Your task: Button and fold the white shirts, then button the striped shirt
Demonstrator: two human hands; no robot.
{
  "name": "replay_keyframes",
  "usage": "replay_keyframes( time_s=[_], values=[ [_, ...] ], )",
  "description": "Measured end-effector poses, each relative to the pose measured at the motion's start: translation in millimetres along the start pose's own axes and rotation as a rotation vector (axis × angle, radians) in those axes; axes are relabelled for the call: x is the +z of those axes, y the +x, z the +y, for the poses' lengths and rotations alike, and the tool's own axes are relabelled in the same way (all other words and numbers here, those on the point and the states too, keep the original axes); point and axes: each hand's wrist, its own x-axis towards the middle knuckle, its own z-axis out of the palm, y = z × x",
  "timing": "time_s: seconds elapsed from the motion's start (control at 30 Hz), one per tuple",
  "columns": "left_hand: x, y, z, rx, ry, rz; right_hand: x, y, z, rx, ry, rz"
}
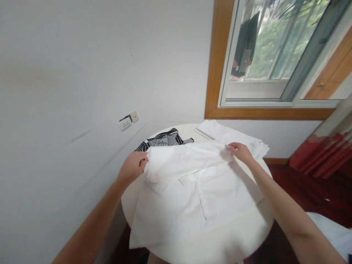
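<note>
A white shirt (192,198) lies spread on a round white table (233,242), its top part folded over toward me. My left hand (133,167) pinches the folded edge at its left end. My right hand (239,152) pinches the same fold at its right end. Both hands are closed on the cloth, holding the fold slightly raised.
A black and white striped garment (165,140) lies at the table's far left. A stack of folded white cloth (220,132) sits at the far right, below the wood-framed window (217,73). A wall socket (125,124) is on the left wall. Dark red floor (308,187) lies to the right.
</note>
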Motion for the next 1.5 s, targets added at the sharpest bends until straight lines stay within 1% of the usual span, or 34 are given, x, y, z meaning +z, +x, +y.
replay_keyframes(
  time_s=[0.1, 0.2, 0.27, 0.37, 0.5, 0.63, 0.7, 0.8, 0.93, 1.0, 1.1, 1.17, 1.23, 1.4, 1.5],
  values=[
    [7.1, 21, -2, -0.230, 0.151, 0.083, 10, 26, -14, 0.173, 0.026, -0.020],
    [23.6, 30, 4, -0.432, 0.273, 0.127, 26, 49, -29, 0.252, 0.026, 0.007],
    [33.9, 34, 10, -0.517, 0.315, 0.154, 36, 60, -38, 0.269, 0.022, 0.022],
    [44.9, 38, 16, -0.567, 0.320, 0.190, 47, 73, -44, 0.296, 0.026, 0.022],
    [58.0, 41, 17, -0.510, 0.238, 0.271, 57, 82, -39, 0.322, 0.049, 0.037],
    [74.5, 39, 6, -0.450, 0.172, 0.372, 69, 89, -29, 0.282, 0.127, 0.102],
    [81.1, 38, -2, -0.442, 0.142, 0.380, 74, 92, -25, 0.265, 0.182, 0.144],
    [86.5, 37, -11, -0.424, 0.116, 0.369, 80, 96, -21, 0.283, 0.240, 0.214],
    [89.1, 35, -18, -0.401, 0.143, 0.395, 78, 97, -24, 0.317, 0.262, 0.303],
    [90.7, 34, -19, -0.399, 0.159, 0.406, 76, 96, -29, 0.266, 0.244, 0.375],
    [93.2, 32, -21, -0.392, 0.167, 0.411, 75, 93, -36, 0.109, 0.166, 0.464],
    [94.1, 31, -22, -0.371, 0.173, 0.416, 75, 91, -37, 0.026, 0.127, 0.464],
    [94.3, 30, -23, -0.350, 0.180, 0.418, 76, 90, -35, -0.031, 0.124, 0.434],
    [94.1, 31, -22, -0.332, 0.179, 0.415, 79, 89, -23, -0.068, 0.114, 0.306],
    [94.7, 31, -22, -0.322, 0.177, 0.410, 82, 90, -22, -0.115, 0.080, 0.225]
  ],
)
